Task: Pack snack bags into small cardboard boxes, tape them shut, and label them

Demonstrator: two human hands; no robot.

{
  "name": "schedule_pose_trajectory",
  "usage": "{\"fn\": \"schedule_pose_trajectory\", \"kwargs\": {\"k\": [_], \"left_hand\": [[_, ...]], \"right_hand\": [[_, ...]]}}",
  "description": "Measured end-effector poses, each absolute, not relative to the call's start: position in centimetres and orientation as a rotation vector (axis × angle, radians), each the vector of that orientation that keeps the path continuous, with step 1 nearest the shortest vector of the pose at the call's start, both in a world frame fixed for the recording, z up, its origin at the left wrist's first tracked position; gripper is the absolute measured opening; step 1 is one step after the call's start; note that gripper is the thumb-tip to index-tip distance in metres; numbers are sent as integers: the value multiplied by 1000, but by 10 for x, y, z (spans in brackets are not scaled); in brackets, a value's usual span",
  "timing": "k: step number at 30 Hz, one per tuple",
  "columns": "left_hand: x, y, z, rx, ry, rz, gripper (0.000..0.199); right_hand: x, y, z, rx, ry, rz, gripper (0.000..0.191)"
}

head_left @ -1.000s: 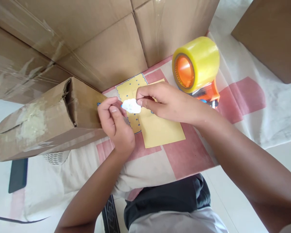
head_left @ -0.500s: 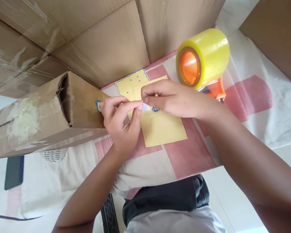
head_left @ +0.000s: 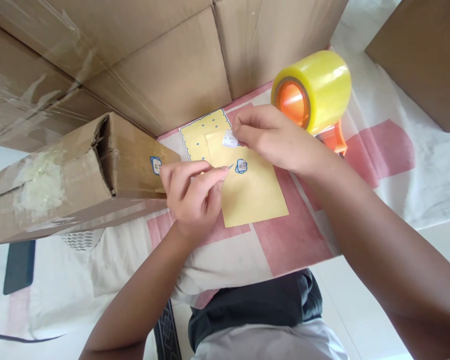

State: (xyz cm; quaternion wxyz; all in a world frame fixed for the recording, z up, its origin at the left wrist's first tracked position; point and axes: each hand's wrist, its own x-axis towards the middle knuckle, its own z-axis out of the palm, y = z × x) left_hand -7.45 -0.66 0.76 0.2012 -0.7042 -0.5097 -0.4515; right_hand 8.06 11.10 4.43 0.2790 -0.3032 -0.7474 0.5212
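Observation:
My left hand (head_left: 195,197) is closed in a pinch on a thin sliver (head_left: 230,167) with a blue edge, over the left side of a plain yellow sheet (head_left: 255,200). My right hand (head_left: 264,132) pinches a small whitish piece (head_left: 230,139) above the sheet's upper part. A blue-outlined sticker (head_left: 241,166) shows on the sheet between the hands. Behind lies a second yellow sheet (head_left: 200,132) with a blue scalloped border, partly covered by the plain one. Another blue-outlined sticker (head_left: 156,165) is on the end of a cardboard box, left of my left hand.
The long cardboard box (head_left: 135,155) lies at the left. Large cartons (head_left: 172,75) stand behind. A yellow tape roll (head_left: 328,92) on an orange dispenser (head_left: 339,137) sits behind my right forearm. Another carton (head_left: 427,60) is at the upper right, and a dark flat object (head_left: 19,267) lies lower left.
My hands have moved apart. The right hand has drawn the whitish piece up and to the right, while the left hand has shifted slightly down and right, uncovering the sticker on the sheet.

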Motion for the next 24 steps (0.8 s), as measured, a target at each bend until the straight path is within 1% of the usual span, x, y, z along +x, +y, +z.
{"fn": "schedule_pose_trajectory", "kwargs": {"k": [2,5,7,9,12,15,18,20,22,24], "left_hand": [[-71,-8,5,-2061,-1463,-1082,13],[-62,-10,2,-2251,-1502,-770,14],[-56,-13,2,-2371,-1512,-610,15],[-50,-18,6,-2485,-1531,-498,12],[-47,-34,19,-2569,-1549,-432,20],[-52,-62,35,-2513,-1568,-433,19],[-72,-101,44,-2328,-1638,-609,21],[-96,-130,44,-2131,-1681,-793,23],[-127,-155,39,-1895,-1714,-930,22],[-164,-171,33,-1655,-1799,-1014,17]], "right_hand": [[78,109,42,-769,-1983,1330,31],[70,101,39,-744,-1930,1259,17],[64,93,38,-753,-1903,1245,11],[56,85,36,-734,-1883,1263,10],[38,74,30,-685,-1833,1325,10],[13,65,21,-701,-1717,1446,12],[-13,55,15,-789,-1521,1543,16],[-26,46,12,-784,-1458,1514,17],[-31,37,10,-732,-1510,1436,14],[-30,28,6,-689,-1674,1344,20]]}}
